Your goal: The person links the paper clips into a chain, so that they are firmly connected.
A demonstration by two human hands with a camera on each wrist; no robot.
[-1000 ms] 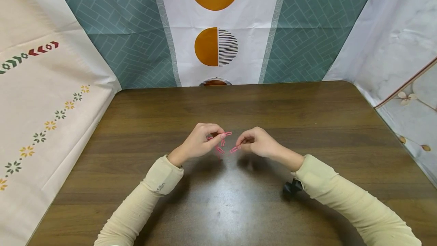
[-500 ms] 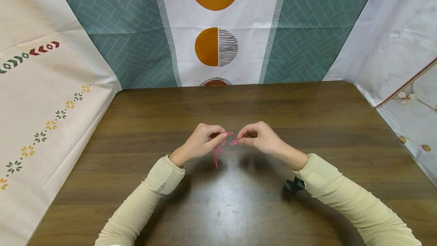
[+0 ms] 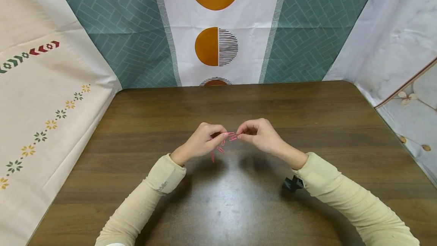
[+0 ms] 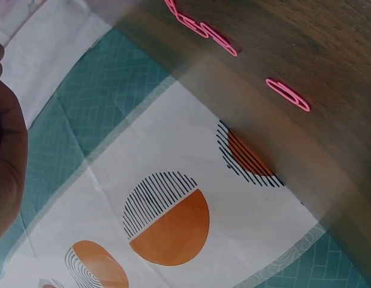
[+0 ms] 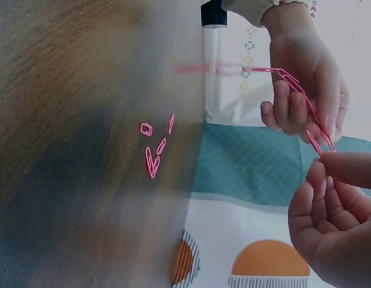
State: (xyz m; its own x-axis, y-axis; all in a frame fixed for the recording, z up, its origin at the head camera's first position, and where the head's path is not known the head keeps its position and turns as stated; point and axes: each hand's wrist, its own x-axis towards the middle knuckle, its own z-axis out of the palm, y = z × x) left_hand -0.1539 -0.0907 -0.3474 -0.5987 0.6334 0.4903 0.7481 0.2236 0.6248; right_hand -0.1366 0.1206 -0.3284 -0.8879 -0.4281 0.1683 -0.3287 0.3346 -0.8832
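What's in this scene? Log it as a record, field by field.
left hand: pinches a pink paper-clip chain near one end
right hand: pinches a single pink clip
whether these two are linked: cannot tell
on the table: more pink clips
sleeves: cream
cloth behind: teal and white

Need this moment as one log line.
left hand: pinches pink paperclip chain | right hand: pinches single paperclip | table: other paperclips

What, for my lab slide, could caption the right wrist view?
Left grip holds linked pink paper clips; right grip pinches another clip; more clips lie on the wooden table.
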